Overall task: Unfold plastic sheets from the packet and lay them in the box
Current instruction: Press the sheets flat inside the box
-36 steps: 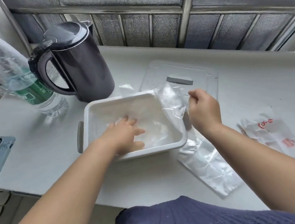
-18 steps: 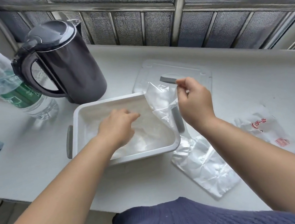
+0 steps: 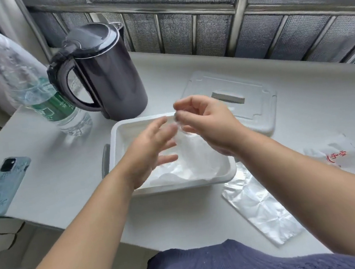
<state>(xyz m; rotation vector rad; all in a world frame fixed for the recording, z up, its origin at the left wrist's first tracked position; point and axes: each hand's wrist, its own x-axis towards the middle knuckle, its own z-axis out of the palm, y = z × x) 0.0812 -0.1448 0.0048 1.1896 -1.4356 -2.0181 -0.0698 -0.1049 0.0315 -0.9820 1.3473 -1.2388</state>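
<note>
Over the white box (image 3: 115, 141) the person's right hand (image 3: 206, 124) has its fingers curled and pinches the top edge of a clear plastic sheet (image 3: 188, 153). The sheet hangs down into the box, where crumpled film already lies on the floor. The left hand (image 3: 152, 150) hovers just beside it with fingers straight and spread; motion blur hides whether they touch the film. A second sheet (image 3: 260, 209) lies flat on the table (image 3: 181, 218) right of the box, with the printed packet (image 3: 338, 160) beyond it.
</note>
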